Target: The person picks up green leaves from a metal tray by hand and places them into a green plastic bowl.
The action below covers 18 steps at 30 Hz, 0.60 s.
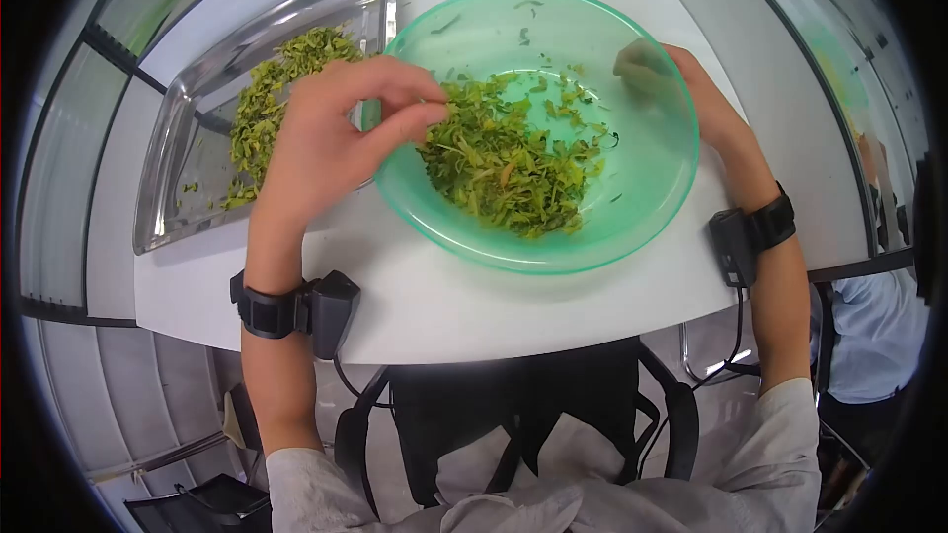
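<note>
Left hand (331,138) pinched loosely over shredded, limp green leaves (509,173) just right of fingertips, heaped in round translucent green plastic bowl (652,207). Right hand (681,79) gripping far rim. Shiny rectangular steel tray (168,168) left.

Office-like room suggested: white desk (444,306), black swivel chair (513,415), grey partition panels (69,168) around desk, another seated person (874,336) seen at right edge.
</note>
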### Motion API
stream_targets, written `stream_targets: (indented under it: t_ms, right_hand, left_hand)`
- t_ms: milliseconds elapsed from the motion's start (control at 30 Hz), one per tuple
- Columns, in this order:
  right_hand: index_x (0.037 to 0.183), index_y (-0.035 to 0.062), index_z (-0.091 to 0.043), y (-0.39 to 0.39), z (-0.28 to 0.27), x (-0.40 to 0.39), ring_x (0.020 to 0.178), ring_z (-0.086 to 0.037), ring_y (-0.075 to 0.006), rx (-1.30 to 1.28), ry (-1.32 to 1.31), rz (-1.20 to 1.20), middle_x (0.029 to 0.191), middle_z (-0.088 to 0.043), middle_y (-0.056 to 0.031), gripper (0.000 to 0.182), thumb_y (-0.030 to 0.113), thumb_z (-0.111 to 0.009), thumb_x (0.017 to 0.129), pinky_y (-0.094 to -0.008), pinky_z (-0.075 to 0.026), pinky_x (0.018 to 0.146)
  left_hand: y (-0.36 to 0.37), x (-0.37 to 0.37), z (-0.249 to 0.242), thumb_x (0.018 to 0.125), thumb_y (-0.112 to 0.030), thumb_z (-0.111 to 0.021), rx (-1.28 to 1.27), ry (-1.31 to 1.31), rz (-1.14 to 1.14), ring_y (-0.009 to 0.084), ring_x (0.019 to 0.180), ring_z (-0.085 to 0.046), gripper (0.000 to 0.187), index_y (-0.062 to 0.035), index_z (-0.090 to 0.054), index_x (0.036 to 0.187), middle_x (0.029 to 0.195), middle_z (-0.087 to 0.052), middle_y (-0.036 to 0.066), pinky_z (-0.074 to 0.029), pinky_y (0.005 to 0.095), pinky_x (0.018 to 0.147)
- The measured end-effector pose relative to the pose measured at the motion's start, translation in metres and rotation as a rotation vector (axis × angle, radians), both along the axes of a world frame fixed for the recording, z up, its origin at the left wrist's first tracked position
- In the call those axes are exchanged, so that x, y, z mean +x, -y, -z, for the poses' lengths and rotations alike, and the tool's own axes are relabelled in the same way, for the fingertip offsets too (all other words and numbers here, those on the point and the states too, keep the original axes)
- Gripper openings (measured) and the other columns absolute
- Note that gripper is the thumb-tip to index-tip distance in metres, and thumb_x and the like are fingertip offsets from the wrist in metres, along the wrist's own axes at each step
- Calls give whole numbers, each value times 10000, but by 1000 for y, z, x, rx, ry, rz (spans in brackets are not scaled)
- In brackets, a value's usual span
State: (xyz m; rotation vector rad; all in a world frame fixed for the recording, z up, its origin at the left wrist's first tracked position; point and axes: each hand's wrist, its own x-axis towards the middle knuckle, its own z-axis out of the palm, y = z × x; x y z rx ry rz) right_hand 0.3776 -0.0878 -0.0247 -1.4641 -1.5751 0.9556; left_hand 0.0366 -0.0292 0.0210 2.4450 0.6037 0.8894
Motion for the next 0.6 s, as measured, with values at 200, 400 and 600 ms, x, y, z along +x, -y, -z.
stream_targets:
  t_ms: [200, 400, 600]
  right_hand:
    - [1018, 19, -622, 1, -1, 1, 747, -536, -80, 0, -5, -4, 838, -595, 3, 267, 249, -597, 886, -242, -455, 680]
    - [1038, 19, -620, 0, -2, -1, 757, -538, -78, -20, -16, 18, 851, -598, 9, 271, 244, -600, 888, -242, -458, 691]
    - [1053, 11, -617, 0, 1, 5, 782, -542, -79, 11, -16, -63, 878, -612, 5, 279, 237, -604, 891, -245, -463, 713]
  left_hand:
    - [3, 2, -1, 893, -28, -564, -123, -21, 22, 86, 630, -566, 113, -13, -622, 989, 691, -581, 19, -440, 232, 628]
    - [2, 5, -1, 922, -59, -521, -94, -31, 36, 94, 665, -568, 143, -25, -626, 1013, 712, -611, 24, -438, 238, 649]
    - [4, 5, 1, 778, -48, -691, 38, -1, 21, 108, 702, -575, 167, -50, -654, 941, 755, -642, 17, -446, 271, 684]
